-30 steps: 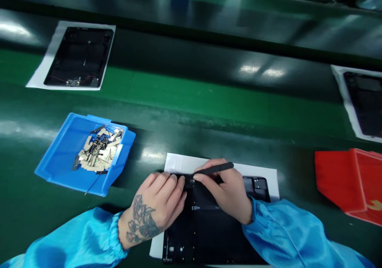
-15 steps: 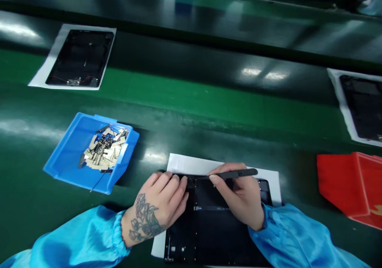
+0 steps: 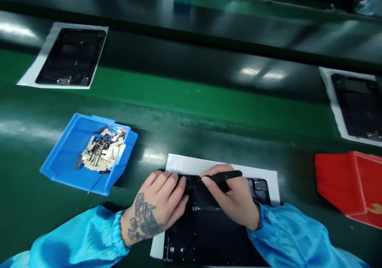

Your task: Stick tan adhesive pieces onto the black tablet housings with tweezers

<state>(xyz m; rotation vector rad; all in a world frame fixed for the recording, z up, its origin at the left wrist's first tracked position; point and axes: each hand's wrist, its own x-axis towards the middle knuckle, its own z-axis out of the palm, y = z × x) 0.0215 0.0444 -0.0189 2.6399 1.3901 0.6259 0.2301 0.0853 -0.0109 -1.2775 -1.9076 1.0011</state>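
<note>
A black tablet shell (image 3: 221, 236) lies on white sheet (image 3: 191, 162) in front of me, its inner side up. Over its upper left corner, my left hand (image 3: 158, 206) is closed, fingers curled and pressed together on the edge. What the fingertips press is partly hidden beneath them. My right hand (image 3: 231, 198) pinches black tweezers (image 3: 225, 176) between thumb and fingers. The tweezers slant leftward, with their tips low over the shell's top edge, close to my left fingertips. I cannot tell whether the tips touch anything.
To the left, a blue bin (image 3: 59, 156) holds several small antenna-like parts with thin black cables (image 3: 103, 148). A red bin (image 3: 337, 184) stands at right. Farther back, two more tablet shells lie on white sheets, one left (image 3: 73, 55) and one right (image 3: 358, 105).
My right hand and the tweezers have shifted left along the shell's top edge, closer to my left fingers. My left hand stays in place. The whole view has shifted slightly.
</note>
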